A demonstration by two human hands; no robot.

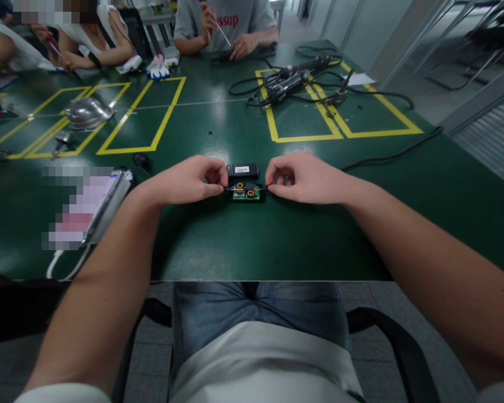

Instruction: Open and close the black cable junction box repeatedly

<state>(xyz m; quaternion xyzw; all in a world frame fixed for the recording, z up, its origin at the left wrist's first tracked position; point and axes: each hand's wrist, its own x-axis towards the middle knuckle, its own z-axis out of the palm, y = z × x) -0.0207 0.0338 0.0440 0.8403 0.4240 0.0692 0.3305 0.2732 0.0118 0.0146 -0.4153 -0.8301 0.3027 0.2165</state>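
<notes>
A small green circuit board with copper-coloured coils sits in a black open case on the green table. Just behind it lies a black ribbed cover with a white label. My left hand pinches the black cable end at the left side of the case. On the opposite side, thumb and forefinger of my right hand close on the black cable end there. Both hands are level with the board, their remaining fingers curled.
A phone on a stand with a white cable is at the left, beside a round black object. Farther back are a metal part, gloves, and black tools with cables. Other people sit across the table.
</notes>
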